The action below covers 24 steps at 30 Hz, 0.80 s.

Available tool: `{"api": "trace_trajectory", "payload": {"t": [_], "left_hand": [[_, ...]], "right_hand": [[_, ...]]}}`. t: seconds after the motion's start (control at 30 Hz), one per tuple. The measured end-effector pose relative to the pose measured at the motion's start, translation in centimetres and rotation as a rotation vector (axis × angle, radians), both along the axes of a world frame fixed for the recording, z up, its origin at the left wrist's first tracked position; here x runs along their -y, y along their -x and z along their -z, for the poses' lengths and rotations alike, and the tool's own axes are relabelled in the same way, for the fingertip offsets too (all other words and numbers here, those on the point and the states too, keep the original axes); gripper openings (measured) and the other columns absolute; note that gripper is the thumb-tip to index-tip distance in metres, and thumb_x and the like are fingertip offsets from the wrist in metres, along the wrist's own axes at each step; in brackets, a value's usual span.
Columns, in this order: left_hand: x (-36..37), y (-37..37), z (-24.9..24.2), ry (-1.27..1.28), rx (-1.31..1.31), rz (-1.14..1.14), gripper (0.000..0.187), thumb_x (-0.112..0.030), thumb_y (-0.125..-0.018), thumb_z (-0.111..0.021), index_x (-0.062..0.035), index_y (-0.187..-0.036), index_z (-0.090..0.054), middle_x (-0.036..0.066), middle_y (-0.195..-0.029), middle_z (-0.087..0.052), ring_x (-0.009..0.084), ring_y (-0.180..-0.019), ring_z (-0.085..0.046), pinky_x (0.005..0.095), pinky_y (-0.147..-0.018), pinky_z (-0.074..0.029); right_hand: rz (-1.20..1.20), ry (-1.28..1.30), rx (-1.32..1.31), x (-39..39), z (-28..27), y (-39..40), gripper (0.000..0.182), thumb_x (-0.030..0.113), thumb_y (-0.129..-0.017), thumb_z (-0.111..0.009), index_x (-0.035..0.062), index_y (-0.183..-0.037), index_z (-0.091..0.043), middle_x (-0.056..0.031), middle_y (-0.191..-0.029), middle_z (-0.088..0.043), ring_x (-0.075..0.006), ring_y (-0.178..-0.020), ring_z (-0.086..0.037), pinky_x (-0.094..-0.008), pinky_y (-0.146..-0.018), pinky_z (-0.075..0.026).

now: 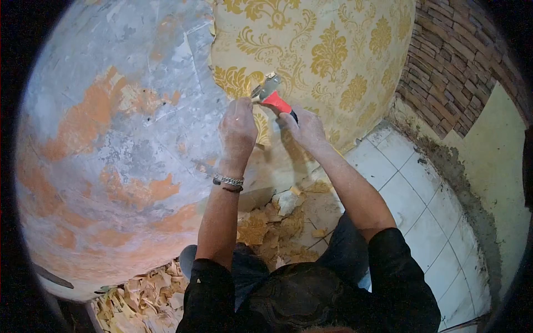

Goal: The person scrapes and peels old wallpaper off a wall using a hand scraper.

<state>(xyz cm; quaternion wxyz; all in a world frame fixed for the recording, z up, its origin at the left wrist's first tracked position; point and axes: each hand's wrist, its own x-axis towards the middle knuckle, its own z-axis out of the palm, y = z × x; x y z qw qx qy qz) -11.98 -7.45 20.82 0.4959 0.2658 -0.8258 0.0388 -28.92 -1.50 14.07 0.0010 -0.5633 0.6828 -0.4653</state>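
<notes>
My right hand [306,130] is wrapped round a scraper [276,101] with a red and black handle. Its metal blade points up and left, against the gold-patterned wallpaper [330,53]. Close beside the blade, my left hand [239,130] is closed, its fingertips pinching the torn left edge of the wallpaper. A loose patterned strip [261,129] hangs between the two hands. To the left, the bare wall [150,111] shows grey and orange patches. The exact grip of the left fingertips is partly hidden.
Torn wallpaper scraps [150,299] lie heaped at lower left, with more pieces [252,228] on the floor below my hands. White floor tiles [405,194] stretch to the right. Brick-patterned wall covering [452,61] is at upper right. My knees are bent close to the wall.
</notes>
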Motion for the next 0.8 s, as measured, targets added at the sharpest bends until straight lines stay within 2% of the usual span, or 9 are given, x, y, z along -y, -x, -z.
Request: {"api": "trace_trajectory", "payload": {"t": [0.23,0.3,0.4,0.43,0.53,0.57,0.67,0.77,0.8], "left_hand": [[-1.5,-2.5,0.0,0.022,-0.104,-0.039,0.008,-0.006,-0.088,-0.056,-0.0011,-0.095,-0.059,0.019,-0.085,-0.061,0.0379,-0.080,-0.061,0.0428,-0.068,-0.049],[-2.6,-3.7,0.0,-0.172,-0.153,-0.108,0.007,-0.005,-0.088,-0.057,-0.0002,-0.093,-0.059,0.020,-0.085,-0.061,0.0386,-0.076,-0.060,0.0430,-0.067,-0.048],[-3.4,-5.4,4.8,-0.150,-0.121,0.053,0.005,-0.004,-0.088,-0.057,-0.0017,-0.093,-0.059,0.019,-0.084,-0.060,0.0385,-0.077,-0.059,0.0426,-0.066,-0.047],[-4.4,-5.7,6.7,-0.140,-0.049,0.028,0.006,-0.001,-0.088,-0.055,-0.0031,-0.093,-0.056,0.017,-0.079,-0.058,0.0387,-0.073,-0.058,0.0440,-0.062,-0.046],[-6.3,-7.8,14.4,-0.314,0.355,-0.043,0.014,-0.013,-0.090,-0.057,-0.0046,-0.101,-0.057,0.017,-0.095,-0.060,0.0367,-0.082,-0.059,0.0454,-0.070,-0.048],[-6.9,-8.5,16.5,-0.314,0.349,-0.042,0.014,-0.013,-0.090,-0.057,-0.0046,-0.101,-0.057,0.017,-0.095,-0.060,0.0367,-0.082,-0.059,0.0454,-0.070,-0.048],[-7.7,-8.8,18.7,-0.472,0.649,-0.123,0.025,-0.019,-0.092,-0.057,-0.0040,-0.112,-0.058,0.018,-0.107,-0.060,0.0355,-0.092,-0.060,0.0433,-0.078,-0.049],[-6.8,-6.9,13.7,-0.678,0.492,-0.108,0.034,-0.025,-0.092,-0.058,-0.0030,-0.119,-0.056,0.019,-0.110,-0.061,0.0337,-0.099,-0.060,0.0391,-0.083,-0.049],[-6.3,-6.3,11.8,-0.695,0.267,0.002,0.036,-0.026,-0.092,-0.059,-0.0029,-0.119,-0.057,0.018,-0.109,-0.062,0.0333,-0.100,-0.061,0.0383,-0.085,-0.049]], "right_hand": [[0.020,0.111,0.124,2.2,-0.4,-2.8,0.038,0.041,-0.092,-0.056,0.0022,-0.094,-0.056,-0.0236,-0.077,-0.062,-0.0432,-0.076,-0.062,-0.0490,-0.067,-0.047],[0.031,0.103,0.183,2.3,-0.7,-3.6,0.040,0.041,-0.092,-0.056,0.0013,-0.095,-0.056,-0.0247,-0.077,-0.062,-0.0439,-0.076,-0.061,-0.0494,-0.067,-0.047],[0.038,0.124,0.170,3.1,-0.2,-3.7,0.042,0.042,-0.091,-0.056,0.0006,-0.096,-0.055,-0.0255,-0.077,-0.062,-0.0445,-0.077,-0.061,-0.0496,-0.067,-0.047],[0.035,0.126,0.170,3.0,-0.4,-3.7,0.042,0.042,-0.091,-0.056,0.0006,-0.096,-0.055,-0.0255,-0.077,-0.062,-0.0445,-0.077,-0.061,-0.0496,-0.067,-0.047],[-0.020,0.082,0.189,2.4,-0.8,-3.5,0.043,0.043,-0.091,-0.055,-0.0002,-0.098,-0.054,-0.0260,-0.078,-0.062,-0.0448,-0.077,-0.062,-0.0499,-0.067,-0.047],[-0.012,0.077,0.178,2.5,-0.7,-3.3,0.044,0.044,-0.091,-0.055,0.0011,-0.102,-0.054,-0.0261,-0.080,-0.062,-0.0448,-0.079,-0.062,-0.0507,-0.069,-0.047],[0.010,0.069,0.132,2.5,-0.8,-2.6,0.045,0.045,-0.091,-0.054,0.0037,-0.109,-0.054,-0.0257,-0.085,-0.064,-0.0441,-0.083,-0.062,-0.0512,-0.072,-0.048],[-0.007,0.036,0.051,1.5,-0.2,-0.9,0.045,0.045,-0.091,-0.054,0.0071,-0.115,-0.055,-0.0241,-0.089,-0.065,-0.0431,-0.087,-0.062,-0.0506,-0.074,-0.049],[-0.040,0.010,-0.006,1.0,0.0,0.0,0.044,0.045,-0.091,-0.054,0.0091,-0.116,-0.056,-0.0230,-0.091,-0.065,-0.0427,-0.089,-0.062,-0.0502,-0.075,-0.049]]}}
